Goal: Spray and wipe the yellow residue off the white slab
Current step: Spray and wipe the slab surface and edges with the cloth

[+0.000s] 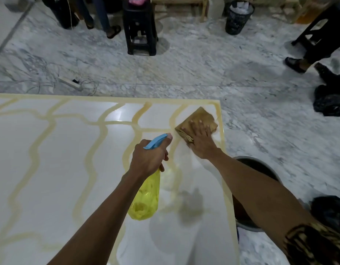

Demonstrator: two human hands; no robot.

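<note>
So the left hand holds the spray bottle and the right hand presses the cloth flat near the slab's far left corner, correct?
Not quite: the head view shows the cloth near the far right corner of the slab, not the left. The rest holds: the left hand grips the spray bottle, and the right hand presses the cloth flat.

The floor (194,73) is grey and white marble. A black plastic stool (140,31) stands on it at the far side. A black mesh bin (239,16) full of white paper stands to its right. A white power strip (70,82) with thin cords lies on the floor at the left. Black bags (330,101) lie at the right. A round grey bucket (260,190) sits close by.
</note>
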